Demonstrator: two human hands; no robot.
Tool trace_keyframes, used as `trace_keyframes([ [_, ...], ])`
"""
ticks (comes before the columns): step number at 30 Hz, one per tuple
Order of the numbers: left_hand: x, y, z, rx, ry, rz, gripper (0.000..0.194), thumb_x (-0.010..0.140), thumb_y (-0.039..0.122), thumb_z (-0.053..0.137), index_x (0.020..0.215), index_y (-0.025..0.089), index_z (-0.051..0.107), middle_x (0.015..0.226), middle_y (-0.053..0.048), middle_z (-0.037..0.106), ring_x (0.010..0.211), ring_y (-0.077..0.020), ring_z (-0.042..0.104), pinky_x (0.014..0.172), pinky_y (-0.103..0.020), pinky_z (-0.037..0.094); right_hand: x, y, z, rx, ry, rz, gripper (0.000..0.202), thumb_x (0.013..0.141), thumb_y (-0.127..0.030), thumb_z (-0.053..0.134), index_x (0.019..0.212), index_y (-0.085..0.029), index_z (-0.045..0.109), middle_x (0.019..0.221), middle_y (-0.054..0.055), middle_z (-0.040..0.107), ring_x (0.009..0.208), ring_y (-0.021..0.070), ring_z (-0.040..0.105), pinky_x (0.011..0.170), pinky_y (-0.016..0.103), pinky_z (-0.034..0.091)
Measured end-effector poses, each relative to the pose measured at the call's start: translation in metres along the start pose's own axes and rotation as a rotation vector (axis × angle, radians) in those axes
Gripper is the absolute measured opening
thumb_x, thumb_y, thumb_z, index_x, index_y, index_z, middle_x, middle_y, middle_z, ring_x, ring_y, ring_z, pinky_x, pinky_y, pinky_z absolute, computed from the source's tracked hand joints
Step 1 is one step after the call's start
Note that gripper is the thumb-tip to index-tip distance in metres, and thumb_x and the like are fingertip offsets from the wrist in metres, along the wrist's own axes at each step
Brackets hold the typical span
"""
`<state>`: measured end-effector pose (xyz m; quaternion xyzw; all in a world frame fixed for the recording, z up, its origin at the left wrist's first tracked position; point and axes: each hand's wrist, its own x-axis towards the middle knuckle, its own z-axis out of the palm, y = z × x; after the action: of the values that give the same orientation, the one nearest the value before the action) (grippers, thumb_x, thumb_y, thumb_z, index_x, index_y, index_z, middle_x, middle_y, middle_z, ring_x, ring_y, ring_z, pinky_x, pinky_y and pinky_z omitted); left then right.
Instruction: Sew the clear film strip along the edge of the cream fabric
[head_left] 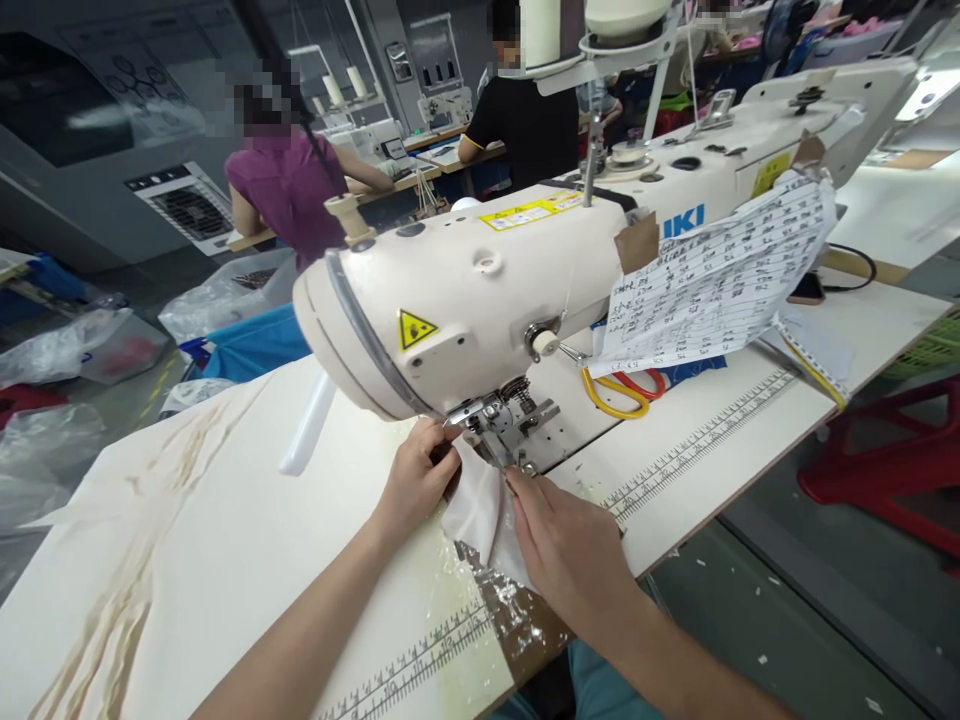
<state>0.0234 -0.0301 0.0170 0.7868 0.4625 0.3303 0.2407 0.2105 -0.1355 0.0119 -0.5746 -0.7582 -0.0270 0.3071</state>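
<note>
A white sewing machine (450,290) fills the middle of the view, its needle area low on the near side. Just left of the presser foot, my left hand (417,470) is closed, thumb and fingers pinched at the edge of a piece of white fabric (484,505). My right hand (566,530) pinches the same fabric on the right, close in front of the foot. Between the two hands the cloth hangs in folds toward the table's near edge. My fingertips partly hide the fabric's edge.
Yellow- and red-handled scissors (616,393) lie behind the needle area. A handwritten sheet (712,280) is fixed to the machine. Strips of pale fabric (112,620) lie at left. A red stool (885,480) stands at right. Two people sit at machines beyond.
</note>
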Motion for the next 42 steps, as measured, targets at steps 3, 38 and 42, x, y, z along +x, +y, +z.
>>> trace_keyframes([
  [3, 0.000, -0.001, 0.000, 0.005, -0.003, -0.035, 0.019, 0.087, 0.032, 0.049, 0.083, 0.018, 0.063, 0.085, -0.005, 0.063, 0.082, -0.0199, 0.059, 0.074, -0.032, 0.046, 0.002, -0.001, 0.000, -0.009, -0.017, 0.024, 0.028, 0.092, -0.010, 0.053, 0.119, -0.012, 0.059, 0.087, 0.007, 0.072, 0.067, 0.0175, 0.068, 0.053, 0.027, 0.043],
  [38, 0.000, 0.005, 0.000, 0.164, 0.022, 0.054, 0.021, 0.083, 0.029, 0.050, 0.094, 0.020, 0.065, 0.087, -0.005, 0.064, 0.083, -0.0209, 0.059, 0.072, -0.032, 0.047, 0.005, -0.002, 0.000, 0.002, -0.091, 0.038, 0.028, 0.093, -0.012, 0.050, 0.121, -0.013, 0.056, 0.090, 0.008, 0.071, 0.070, 0.0189, 0.067, 0.053, 0.029, 0.049],
  [42, 0.000, 0.005, 0.002, 0.217, 0.050, 0.126, 0.019, 0.083, 0.027, 0.049, 0.093, 0.020, 0.063, 0.086, -0.005, 0.064, 0.081, -0.0213, 0.057, 0.071, -0.032, 0.047, 0.004, -0.003, 0.000, -0.015, -0.068, 0.021, 0.030, 0.092, -0.009, 0.050, 0.121, -0.013, 0.056, 0.086, 0.007, 0.069, 0.066, 0.0187, 0.065, 0.051, 0.030, 0.048],
])
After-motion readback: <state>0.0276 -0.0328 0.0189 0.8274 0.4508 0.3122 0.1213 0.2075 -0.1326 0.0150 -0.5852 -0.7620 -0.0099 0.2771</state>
